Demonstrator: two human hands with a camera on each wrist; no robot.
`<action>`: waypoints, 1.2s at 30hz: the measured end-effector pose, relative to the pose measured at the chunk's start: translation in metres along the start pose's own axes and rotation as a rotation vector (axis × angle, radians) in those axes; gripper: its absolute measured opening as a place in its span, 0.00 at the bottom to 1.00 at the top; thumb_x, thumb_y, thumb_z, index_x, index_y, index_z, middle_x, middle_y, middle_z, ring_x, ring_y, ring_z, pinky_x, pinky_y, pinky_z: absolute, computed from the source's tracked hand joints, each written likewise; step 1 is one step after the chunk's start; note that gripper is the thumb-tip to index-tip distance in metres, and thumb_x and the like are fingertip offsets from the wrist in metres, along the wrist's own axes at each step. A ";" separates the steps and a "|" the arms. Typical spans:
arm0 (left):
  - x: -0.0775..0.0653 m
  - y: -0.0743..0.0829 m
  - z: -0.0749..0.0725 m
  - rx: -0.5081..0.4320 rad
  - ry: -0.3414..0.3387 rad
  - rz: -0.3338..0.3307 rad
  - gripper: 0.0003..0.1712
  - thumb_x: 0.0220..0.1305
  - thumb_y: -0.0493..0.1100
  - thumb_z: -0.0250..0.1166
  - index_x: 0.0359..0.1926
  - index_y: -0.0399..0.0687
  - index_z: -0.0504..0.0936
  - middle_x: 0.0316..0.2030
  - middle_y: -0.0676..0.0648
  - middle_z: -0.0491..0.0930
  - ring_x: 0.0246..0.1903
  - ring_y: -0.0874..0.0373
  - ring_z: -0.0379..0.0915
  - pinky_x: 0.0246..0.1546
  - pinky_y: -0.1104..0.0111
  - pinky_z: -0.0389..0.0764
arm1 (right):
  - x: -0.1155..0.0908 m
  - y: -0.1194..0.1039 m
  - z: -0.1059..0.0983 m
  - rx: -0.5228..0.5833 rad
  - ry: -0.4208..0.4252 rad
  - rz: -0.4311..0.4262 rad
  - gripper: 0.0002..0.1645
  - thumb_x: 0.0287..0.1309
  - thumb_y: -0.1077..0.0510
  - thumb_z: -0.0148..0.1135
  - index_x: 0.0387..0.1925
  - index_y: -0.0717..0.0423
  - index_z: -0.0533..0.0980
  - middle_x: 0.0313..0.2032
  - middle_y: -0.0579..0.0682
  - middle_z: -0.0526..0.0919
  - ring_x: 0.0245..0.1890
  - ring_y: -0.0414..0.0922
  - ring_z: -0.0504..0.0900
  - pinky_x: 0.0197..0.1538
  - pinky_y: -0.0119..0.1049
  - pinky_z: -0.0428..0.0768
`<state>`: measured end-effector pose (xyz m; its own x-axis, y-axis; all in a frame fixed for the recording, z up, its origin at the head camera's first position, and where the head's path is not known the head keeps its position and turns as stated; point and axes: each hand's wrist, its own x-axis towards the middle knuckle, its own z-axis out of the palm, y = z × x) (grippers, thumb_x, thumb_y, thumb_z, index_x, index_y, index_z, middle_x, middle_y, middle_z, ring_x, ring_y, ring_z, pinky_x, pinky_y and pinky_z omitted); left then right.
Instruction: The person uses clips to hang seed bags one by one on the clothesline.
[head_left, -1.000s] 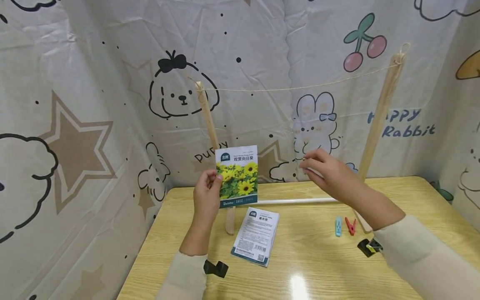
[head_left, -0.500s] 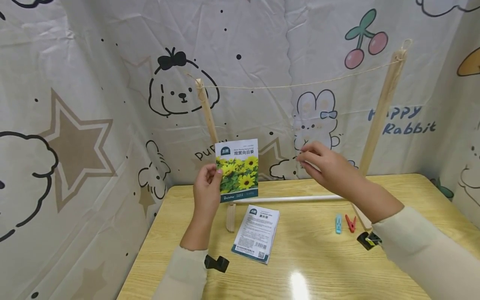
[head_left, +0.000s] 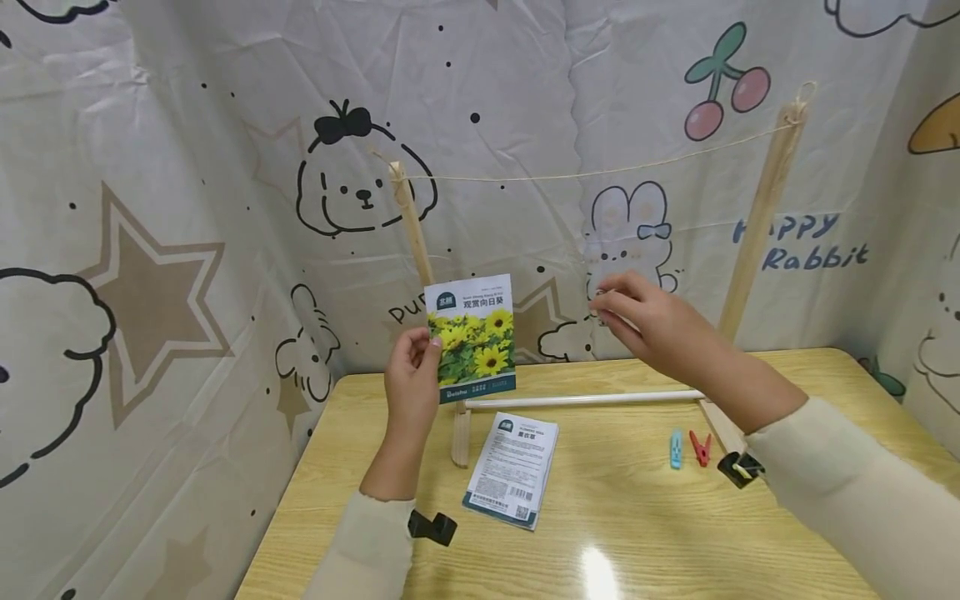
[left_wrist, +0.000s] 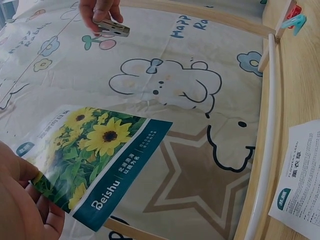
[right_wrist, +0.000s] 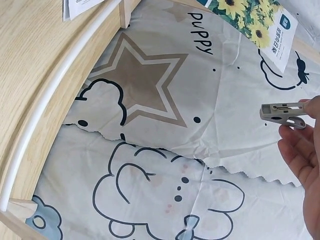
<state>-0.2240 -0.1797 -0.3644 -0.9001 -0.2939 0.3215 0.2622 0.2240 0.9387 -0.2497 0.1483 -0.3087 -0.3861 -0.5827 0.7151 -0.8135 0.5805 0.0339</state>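
Note:
A seed packet (head_left: 476, 333) with yellow sunflowers on its front is upright in my left hand (head_left: 412, 379), thumb on the front at its left edge. The left wrist view shows fingers behind the packet. In my right hand (head_left: 660, 329), a pale grey clothespin (right_wrist: 282, 114) is pinched by one end, its other end facing the packet side. Both hands are up in the air below the thin string (head_left: 570, 177) stretched between two wooden posts, with a gap between the packet and the clothespin.
On the wooden table lies a stack of seed packets (head_left: 513, 471), text side up. A blue clothespin (head_left: 677, 450) and a red clothespin (head_left: 701, 450) are near the foot of the right post (head_left: 761, 217). A white rod (head_left: 585, 400) joins the feet of the posts; printed cloth hangs behind.
Both hands have risen slightly, the left with the sunflower packet, the right with the clothespin. My right hand has also shifted a little leftward. The stack and loose clothespins stay put.

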 end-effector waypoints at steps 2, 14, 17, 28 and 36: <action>0.001 0.001 0.000 -0.004 0.001 0.001 0.12 0.76 0.44 0.58 0.54 0.44 0.76 0.44 0.47 0.76 0.45 0.57 0.72 0.46 0.70 0.75 | 0.002 0.000 -0.001 0.001 0.005 -0.012 0.15 0.55 0.68 0.71 0.45 0.58 0.81 0.49 0.59 0.80 0.38 0.50 0.86 0.39 0.43 0.87; 0.006 0.002 0.001 -0.033 -0.010 0.009 0.12 0.76 0.44 0.58 0.54 0.44 0.76 0.45 0.47 0.75 0.45 0.57 0.72 0.45 0.73 0.75 | 0.017 0.000 -0.007 0.013 0.057 -0.083 0.12 0.58 0.68 0.69 0.45 0.60 0.81 0.50 0.60 0.80 0.42 0.51 0.84 0.38 0.41 0.86; 0.006 0.003 0.000 -0.035 -0.009 0.011 0.13 0.75 0.45 0.58 0.55 0.45 0.76 0.45 0.48 0.76 0.46 0.57 0.72 0.46 0.73 0.75 | 0.022 -0.002 -0.008 0.011 0.047 -0.066 0.15 0.56 0.69 0.70 0.46 0.60 0.81 0.49 0.59 0.80 0.43 0.51 0.84 0.40 0.42 0.86; 0.007 0.008 0.001 -0.041 -0.001 0.036 0.12 0.76 0.43 0.58 0.54 0.44 0.75 0.45 0.48 0.75 0.47 0.58 0.72 0.49 0.74 0.75 | 0.039 -0.003 -0.019 0.008 0.054 -0.022 0.13 0.59 0.69 0.68 0.47 0.60 0.81 0.50 0.59 0.80 0.42 0.51 0.83 0.41 0.45 0.86; 0.007 0.011 0.000 -0.042 -0.003 0.045 0.13 0.76 0.44 0.57 0.55 0.43 0.75 0.45 0.48 0.75 0.48 0.58 0.72 0.51 0.71 0.75 | 0.051 -0.006 -0.028 0.039 0.074 -0.019 0.14 0.59 0.69 0.68 0.48 0.59 0.82 0.51 0.59 0.79 0.46 0.51 0.82 0.43 0.44 0.85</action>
<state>-0.2279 -0.1790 -0.3515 -0.8881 -0.2814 0.3636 0.3170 0.1979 0.9275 -0.2522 0.1309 -0.2523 -0.3386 -0.5493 0.7640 -0.8374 0.5461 0.0215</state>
